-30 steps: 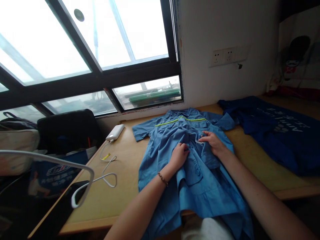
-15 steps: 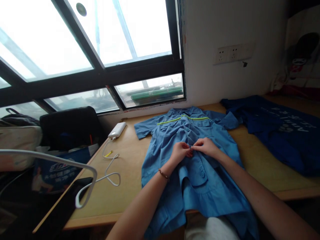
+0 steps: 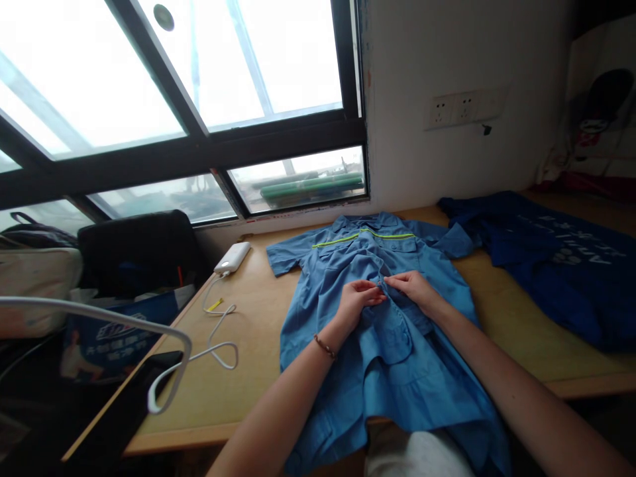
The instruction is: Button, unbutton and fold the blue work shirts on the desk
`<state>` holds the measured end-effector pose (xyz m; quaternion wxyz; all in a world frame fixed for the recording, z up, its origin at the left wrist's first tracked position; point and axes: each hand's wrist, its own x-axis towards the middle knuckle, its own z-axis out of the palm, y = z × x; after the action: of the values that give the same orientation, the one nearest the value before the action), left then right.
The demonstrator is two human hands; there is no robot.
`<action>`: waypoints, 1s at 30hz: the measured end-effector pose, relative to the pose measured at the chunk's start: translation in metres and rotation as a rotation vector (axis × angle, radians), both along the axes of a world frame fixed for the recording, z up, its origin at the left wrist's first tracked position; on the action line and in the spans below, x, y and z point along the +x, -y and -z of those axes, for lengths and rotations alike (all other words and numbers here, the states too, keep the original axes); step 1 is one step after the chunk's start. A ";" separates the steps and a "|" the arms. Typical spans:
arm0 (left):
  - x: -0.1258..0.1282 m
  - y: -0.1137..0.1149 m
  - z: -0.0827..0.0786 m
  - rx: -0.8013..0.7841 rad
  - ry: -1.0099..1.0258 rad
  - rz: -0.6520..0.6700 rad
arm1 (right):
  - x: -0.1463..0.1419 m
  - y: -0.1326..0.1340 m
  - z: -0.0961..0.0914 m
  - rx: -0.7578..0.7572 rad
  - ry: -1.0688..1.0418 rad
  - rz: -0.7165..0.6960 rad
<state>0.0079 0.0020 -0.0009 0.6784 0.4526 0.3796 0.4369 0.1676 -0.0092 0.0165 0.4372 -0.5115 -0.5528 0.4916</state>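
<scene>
A light blue short-sleeved shirt [image 3: 318, 311] with a yellow-green stripe across the chest lies front up, its collar toward the wall and its hem hanging over the near table edge. At the middle of its button placket, my left hand [image 3: 358, 299] pinches the cloth with curled fingers, a beaded bracelet on the wrist. Close beside it, my right hand [image 3: 411, 289] grips the placket edge between thumb and forefinger. The fingertips of both hands nearly meet, and they hide any button there. Below them the placket flap lies partly turned.
A dark blue printed T-shirt [image 3: 561, 258] lies to the right on the wooden table [image 3: 263, 358]. To the left are a white power bank [image 3: 233, 257] and its looping white cable [image 3: 218, 351]. Bags and a black chair [image 3: 142, 255] stand beyond the left table edge, under the window.
Both hands have shifted slightly upward, and the left fingers have opened out a little. The placket edge between them is now lifted and turned, hiding buttons that showed before.
</scene>
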 end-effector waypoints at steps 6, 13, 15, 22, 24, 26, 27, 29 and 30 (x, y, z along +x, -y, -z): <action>0.000 -0.001 0.001 0.019 -0.015 -0.075 | 0.000 -0.003 0.001 0.058 0.016 -0.064; 0.003 0.000 0.000 0.011 -0.053 -0.111 | -0.007 0.000 0.006 0.343 0.369 0.061; 0.003 0.000 0.001 0.008 -0.040 -0.116 | -0.010 0.003 0.007 0.426 0.494 0.097; 0.003 -0.002 0.004 0.010 -0.023 -0.130 | -0.017 0.007 0.011 0.460 0.570 0.084; 0.003 -0.003 0.006 0.001 0.004 -0.139 | -0.017 0.006 0.012 0.457 0.543 0.089; 0.003 -0.004 0.007 -0.011 0.051 -0.150 | -0.017 0.005 0.013 0.456 0.503 0.090; 0.003 -0.004 0.008 -0.018 0.077 -0.155 | -0.016 0.004 0.013 0.458 0.476 0.093; 0.002 -0.005 0.008 -0.038 0.118 -0.164 | -0.015 0.002 0.015 0.465 0.405 0.100; 0.002 -0.005 0.007 -0.048 0.131 -0.167 | -0.015 0.001 0.015 0.464 0.356 0.101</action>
<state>0.0102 0.0070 -0.0081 0.6736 0.3735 0.3811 0.5114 0.1531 -0.0099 0.0014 0.4624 -0.5031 -0.6922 0.2323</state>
